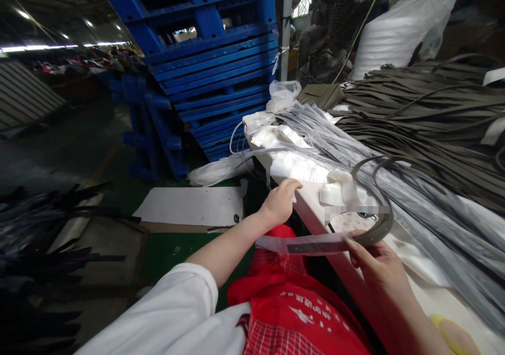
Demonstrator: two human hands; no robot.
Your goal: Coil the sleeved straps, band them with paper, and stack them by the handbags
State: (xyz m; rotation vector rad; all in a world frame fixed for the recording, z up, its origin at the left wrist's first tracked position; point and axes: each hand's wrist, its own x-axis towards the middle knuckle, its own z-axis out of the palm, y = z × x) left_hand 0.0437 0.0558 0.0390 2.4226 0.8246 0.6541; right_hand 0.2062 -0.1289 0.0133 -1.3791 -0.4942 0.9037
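Note:
My right hand (pixel 376 265) is closed on a dark olive strap (pixel 379 197) that curls up in a loop above the white table edge (pixel 315 210). The strap's end sits inside a clear plastic sleeve (pixel 300 243) that sticks out to the left. My left hand (pixel 281 201) rests at the table's edge with curled fingers, touching white folded material (pixel 303 171); what it grips, if anything, I cannot make out. A red apron (pixel 295 302) covers my lap.
A big heap of olive straps (pixel 426 113) and clear-bagged straps (pixel 394 186) covers the table. Stacked blue pallets (pixel 213 66) stand behind. Flat cardboard (pixel 193 208) lies on the green floor; dark strips (pixel 43 229) pile at left. A white sack (pixel 402 29) sits at back.

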